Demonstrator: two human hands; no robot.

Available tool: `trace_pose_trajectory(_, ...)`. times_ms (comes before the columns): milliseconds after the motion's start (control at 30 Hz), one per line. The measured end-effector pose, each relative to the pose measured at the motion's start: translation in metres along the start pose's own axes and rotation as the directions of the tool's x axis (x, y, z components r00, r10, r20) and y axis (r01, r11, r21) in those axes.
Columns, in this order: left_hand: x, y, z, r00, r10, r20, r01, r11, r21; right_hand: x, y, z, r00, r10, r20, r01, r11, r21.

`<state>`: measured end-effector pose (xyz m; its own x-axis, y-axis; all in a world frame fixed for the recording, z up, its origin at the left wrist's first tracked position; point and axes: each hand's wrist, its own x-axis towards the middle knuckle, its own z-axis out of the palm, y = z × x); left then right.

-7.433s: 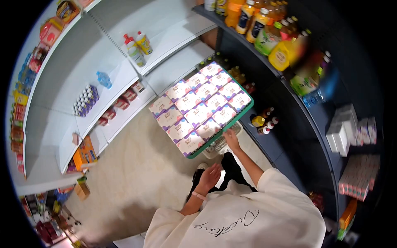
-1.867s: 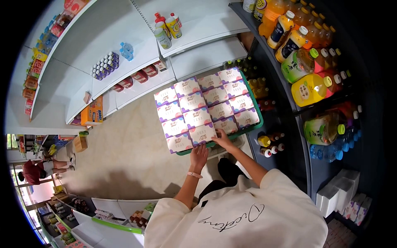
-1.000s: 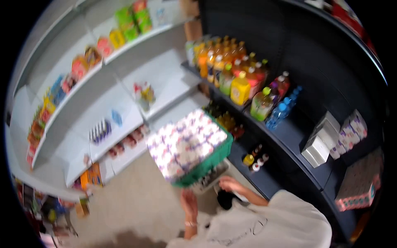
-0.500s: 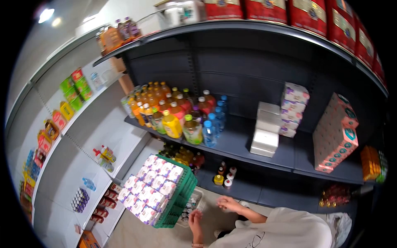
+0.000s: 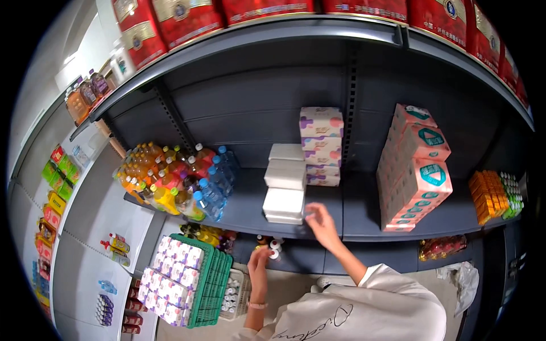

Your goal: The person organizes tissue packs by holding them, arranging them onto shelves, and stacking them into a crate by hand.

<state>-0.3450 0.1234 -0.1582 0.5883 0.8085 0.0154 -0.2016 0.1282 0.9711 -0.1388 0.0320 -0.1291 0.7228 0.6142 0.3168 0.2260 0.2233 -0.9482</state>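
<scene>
While the right hand [image 5: 323,224] held nothing, the white packs [image 5: 284,200] beside it stood near the edge of a shelf [image 5: 361,207]

Seen from above, the right hand was raised over the dark shelf's front, its fingers loosely bent. They were just beside the front stack of white packs; whether they touched it could not be told. The left hand [image 5: 259,266] hung lower, in front of the shelf, half curled around nothing visible.

A tall column of purple-and-white tissues [image 5: 322,122] rose behind the white packs, slightly to the right. Similar tissue packs [image 5: 168,278] were heaped above the rim of a green crate [image 5: 210,295], low on the left.

The front stack seemed most at risk: a brush from the knuckles could tip it off the edge. If pushed backward, it might jostle the column, which looked narrow for its height. A knock against the crate could also slide the topmost packs to the floor, since no wall held them.
</scene>
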Motion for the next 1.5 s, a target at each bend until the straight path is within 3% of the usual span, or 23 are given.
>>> trace_pose_trajectory(67, 0.027, 0.033, 0.05, 0.997, 0.002, 0.082, 0.0, 1.0, -0.019, 0.039, -0.001, -0.035, 0.972, -0.155, -0.174, 0.141, 0.986, -0.089)
trace_pose_trajectory(100, 0.051, 0.027, 0.063, 0.996, -0.035, 0.082, 0.029, 0.997, 0.076, 0.055, -0.002, -0.05, 0.967, -0.085, -0.241, 0.058, 0.992, -0.116)
trace_pose_trajectory(200, 0.109, 0.049, 0.127, 0.938, 0.258, 0.229, -0.289, 0.951, 0.112, 0.104, -0.031, -0.076, 0.91, -0.289, -0.296, 0.262, 0.957, -0.127)
trace_pose_trajectory(300, 0.169, 0.073, 0.18, 0.876, 0.387, 0.287, -0.451, 0.868, 0.206, 0.145, -0.048, -0.086, 0.888, -0.358, -0.288, 0.31, 0.929, -0.2)
trace_pose_trajectory(467, 0.223, 0.078, 0.241, 0.912, 0.395, 0.113, -0.407, 0.904, 0.129, 0.188, -0.041, -0.087, 0.893, -0.379, -0.241, 0.343, 0.922, -0.178)
trace_pose_trajectory(533, 0.229, 0.084, 0.252, 0.934, 0.326, 0.145, -0.334, 0.942, 0.033, 0.193, -0.039, -0.087, 0.912, -0.334, -0.236, 0.31, 0.941, -0.133)
trace_pose_trajectory(567, 0.231, 0.086, 0.256, 0.941, 0.294, 0.166, -0.295, 0.955, -0.014, 0.198, -0.033, -0.09, 0.898, -0.384, -0.216, 0.325, 0.909, -0.263)
trace_pose_trajectory(667, 0.237, 0.079, 0.254, 0.924, 0.274, 0.267, -0.296, 0.954, 0.044, 0.199, -0.04, -0.09, 0.889, -0.421, -0.177, 0.365, 0.888, -0.278)
trace_pose_trajectory(700, 0.237, 0.072, 0.248, 0.888, 0.336, 0.314, -0.359, 0.933, 0.018, 0.197, -0.033, -0.086, 0.883, -0.414, -0.224, 0.36, 0.901, -0.243)
trace_pose_trajectory(800, 0.19, 0.084, 0.242, 0.852, 0.471, 0.227, -0.472, 0.88, -0.056, 0.176, -0.038, -0.083, 0.905, -0.357, -0.232, 0.376, 0.926, 0.037)
trace_pose_trajectory(867, 0.141, 0.102, 0.224, 0.872, 0.441, 0.212, -0.426, 0.898, -0.114, 0.139, -0.074, -0.069, 0.911, -0.344, -0.229, 0.379, 0.917, 0.129)
trace_pose_trajectory(933, 0.105, 0.091, 0.195, 0.853, 0.51, 0.113, -0.502, 0.86, -0.093, 0.107, -0.063, -0.055, 0.909, -0.338, -0.243, 0.393, 0.888, 0.237)
trace_pose_trajectory(1000, 0.055, 0.096, 0.164, 0.86, 0.51, -0.014, -0.506, 0.849, -0.153, 0.064, -0.079, -0.036, 0.98, -0.17, -0.1, 0.197, 0.843, 0.5)
trace_pose_trajectory(1067, 0.012, 0.074, 0.116, 0.885, 0.442, -0.145, -0.456, 0.886, -0.086, 0.031, -0.081, -0.008, 0.991, -0.136, -0.013, 0.124, 0.855, 0.503)
trace_pose_trajectory(1133, -0.032, 0.058, 0.075, 0.881, 0.341, -0.327, -0.41, 0.896, -0.172, -0.008, -0.071, 0.015, 0.983, 0.049, 0.174, -0.134, 0.842, 0.522)
trace_pose_trajectory(1200, -0.081, 0.017, 0.024, 0.916, 0.159, -0.368, -0.278, 0.914, -0.296, -0.045, -0.049, 0.038, 0.92, 0.147, 0.364, -0.335, 0.778, 0.532)
trace_pose_trajectory(1300, -0.149, 0.009, -0.012, 0.831, -0.189, -0.524, -0.034, 0.922, -0.387, -0.098, -0.039, 0.069, 0.789, 0.212, 0.577, -0.506, 0.757, 0.413)
trace_pose_trajectory(1400, -0.196, 0.003, -0.042, 0.71, -0.3, -0.637, 0.056, 0.926, -0.373, -0.144, -0.02, 0.103, 0.655, 0.248, 0.714, -0.594, 0.753, 0.282)
trace_pose_trajectory(1500, -0.222, 0.003, -0.073, 0.631, -0.307, -0.713, -0.013, 0.914, -0.405, -0.169, -0.025, 0.146, 0.55, 0.262, 0.793, -0.641, 0.741, 0.2)
